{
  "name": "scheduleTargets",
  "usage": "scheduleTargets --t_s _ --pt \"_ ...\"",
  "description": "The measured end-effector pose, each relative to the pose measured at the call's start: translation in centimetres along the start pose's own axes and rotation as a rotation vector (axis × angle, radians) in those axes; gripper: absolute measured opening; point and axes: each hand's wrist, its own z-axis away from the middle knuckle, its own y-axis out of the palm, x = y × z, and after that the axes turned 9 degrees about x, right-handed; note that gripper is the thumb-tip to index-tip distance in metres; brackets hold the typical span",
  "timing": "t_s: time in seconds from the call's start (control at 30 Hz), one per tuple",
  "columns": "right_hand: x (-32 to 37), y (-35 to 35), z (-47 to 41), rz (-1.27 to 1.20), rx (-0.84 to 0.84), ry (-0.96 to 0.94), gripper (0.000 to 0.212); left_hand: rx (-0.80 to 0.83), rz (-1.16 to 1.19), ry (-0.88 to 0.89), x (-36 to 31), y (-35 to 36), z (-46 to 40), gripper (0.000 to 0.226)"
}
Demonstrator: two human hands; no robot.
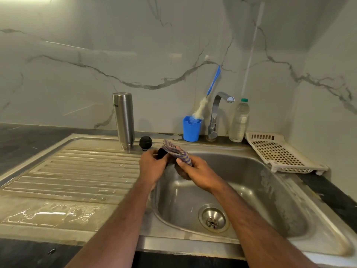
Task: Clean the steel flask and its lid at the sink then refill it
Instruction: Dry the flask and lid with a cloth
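Both hands work over the sink (270,200): my left hand (152,169) grips a small black piece (161,153), probably part of the lid, while my right hand (195,171) pinches a striped cloth (176,150) against it. I judge washing done, drying underway, refilling left. Beyond, the steel flask (124,120) stands inverted on the wet drainboard (77,171), shiny, beside a black cap (145,143).

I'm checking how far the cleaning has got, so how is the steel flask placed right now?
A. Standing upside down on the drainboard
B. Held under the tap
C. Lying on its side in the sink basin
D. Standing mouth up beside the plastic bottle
A: the steel flask stands mouth down on the drainboard, with neither hand on it.
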Motion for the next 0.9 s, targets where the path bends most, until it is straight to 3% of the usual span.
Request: scheduleTargets --t_s 0.1,0.2,0.33,0.43,0.5,0.6,0.7,0.8,0.9 --pt "0.3 0.0 -0.5 -0.017 -0.102 -0.028 0.036 0.227 0.11 0.023 -0.2 0.0 0.9 0.04" --pt "0.5 -0.7 -0.8 -0.165 -0.295 0.018 0.029 0.416 0.071 0.136 -0.7 1.2 1.8 0.045" --pt "0.3 -0.5 -0.7 -0.451 -0.359 0.04 0.03 0.26 0.561 0.099 -1.6 2.0 1.4 0.05" --pt "0.5 0.4 -1.0 -0.319 -0.339 -0.066 0.022 0.128 0.229 0.151 -0.7 1.4 0.8 0.053" --pt "0.4 0.6 -1.3 -0.227 -0.329 -0.115 0.02 0.187 0.067 0.178 -0.2 1.0 0.8 0.056" --pt "0.8 -0.4 -1.1 -0.295 -0.372 -0.076 0.023 0.335 0.125 0.221 -0.8 1.4 1.4 0.059" --pt "0.8 -0.9 -0.7 -0.507 -0.322 -0.006 0.029 0.295 0.312 0.196 -1.3 1.9 1.6 0.057" --pt "0.6 -0.1 -0.9 -0.39 -0.318 -0.05 0.026 0.13 0.386 0.159 -1.0 1.5 1.0 0.049" --pt "1.0 0.6 -0.9 -0.199 -0.282 -0.103 0.024 0.19 0.198 0.163 -0.3 0.9 0.8 0.056"
